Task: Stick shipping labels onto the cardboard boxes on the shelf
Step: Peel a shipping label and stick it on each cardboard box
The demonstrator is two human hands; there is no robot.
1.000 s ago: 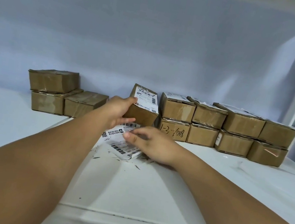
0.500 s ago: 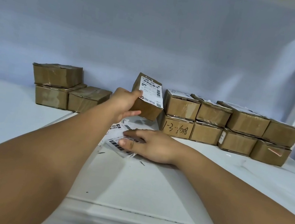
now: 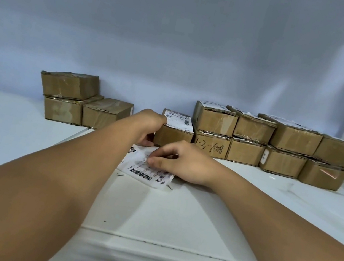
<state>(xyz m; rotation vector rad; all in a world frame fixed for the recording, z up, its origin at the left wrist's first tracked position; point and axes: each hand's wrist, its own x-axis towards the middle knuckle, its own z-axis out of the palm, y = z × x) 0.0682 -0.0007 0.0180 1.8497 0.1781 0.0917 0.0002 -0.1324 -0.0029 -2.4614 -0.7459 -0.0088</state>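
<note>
At the middle of the white shelf point(image 3: 174, 217), the left hand point(image 3: 148, 124) grips the left end of a small brown cardboard box point(image 3: 173, 137), fingers curled over its top edge. The box sits flat with its white printed shipping label point(image 3: 177, 121) facing up, just beside the double row of brown boxes point(image 3: 277, 145) to the right, whose upper ones show labels on top. That placement looks like sorting: finished boxes gather on the right, while three bare brown boxes point(image 3: 84, 104) wait well apart on the left.

In front, the right hand point(image 3: 186, 163) rests on a loose sheaf of white barcode labels point(image 3: 144, 170) lying on the shelf. Its thumb presses down and its fingertips curl onto the top sheet, apparently pinching an edge to peel the next label while the hand's weight keeps the sheaf from sliding.

Half a second earlier the labelled box was tilted up off the shelf in the left hand; now it is down and level. The right hand's fingers, then stretched flatter over the sheaf, have curled in.
</note>
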